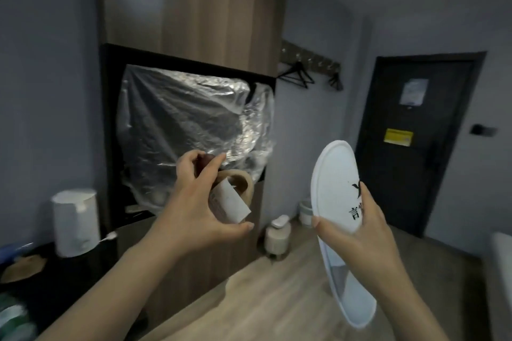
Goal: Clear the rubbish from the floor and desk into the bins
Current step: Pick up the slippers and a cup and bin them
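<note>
My left hand (pixel 194 202) is raised in the middle of the view. It grips a small bundle of rubbish: a white paper cup or wrapper (pixel 231 203) and a tan ring-shaped piece (pixel 243 180). My right hand (pixel 357 232) holds a white disposable slipper (pixel 335 194) by its middle, sole toward me, black printed characters showing beside my fingers. On the floor ahead stand a cream pedal bin (pixel 277 238) with a white lid and, further back by the wall, a small white bin (pixel 306 212).
A black desk (pixel 55 279) at the left carries a white kettle (pixel 74 221) and dishes at its near end. A black-framed screen covered in clear plastic film (pixel 191 124) hangs ahead. A dark door (pixel 415 141) is at the right, hangers on wall hooks beside it. Wooden floor lies below.
</note>
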The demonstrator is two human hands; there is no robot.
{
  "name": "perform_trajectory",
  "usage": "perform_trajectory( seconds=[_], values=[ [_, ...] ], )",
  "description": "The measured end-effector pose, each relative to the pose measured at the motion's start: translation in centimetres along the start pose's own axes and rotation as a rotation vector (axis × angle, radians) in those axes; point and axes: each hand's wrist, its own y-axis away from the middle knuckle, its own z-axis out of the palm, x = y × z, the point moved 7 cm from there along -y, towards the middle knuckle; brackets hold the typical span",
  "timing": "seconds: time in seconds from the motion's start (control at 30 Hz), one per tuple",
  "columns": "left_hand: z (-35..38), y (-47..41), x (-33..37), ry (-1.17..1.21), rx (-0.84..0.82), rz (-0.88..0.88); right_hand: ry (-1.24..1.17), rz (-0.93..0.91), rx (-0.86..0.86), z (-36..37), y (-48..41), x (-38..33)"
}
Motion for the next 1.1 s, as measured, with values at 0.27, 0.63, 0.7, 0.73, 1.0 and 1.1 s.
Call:
perform_trajectory(
  seconds=[0.27, 0.63, 0.7, 0.73, 1.0, 1.1],
  values=[
    [13.0, -7.9, 9.2, 0.203, -0.075, 0.216, 0.087, 0.036, 0.319, -13.4, -2.3, 6.3],
    [19.9, -18.5, 4.6, 0.303, -0.165, 0.301, 0.195, -0.010, 0.413, -10.8, -12.4, 7.1],
    [20.0, -21.4, 2.7, 0.307, -0.167, 0.325, 0.222, 0.007, 0.428, -9.3, -14.7, 7.1],
    [20.2, -22.9, 1.7, 0.308, -0.170, 0.336, 0.238, 0.022, 0.434, -8.5, -15.9, 7.3],
    [26.0, -32.4, -5.0, 0.332, -0.274, 0.360, 0.331, 0.120, 0.451, -3.4, -25.2, 11.4],
    [29.7, -35.3, -6.9, 0.349, -0.313, 0.365, 0.362, 0.134, 0.461, -2.8, -28.7, 13.5]
  ],
)
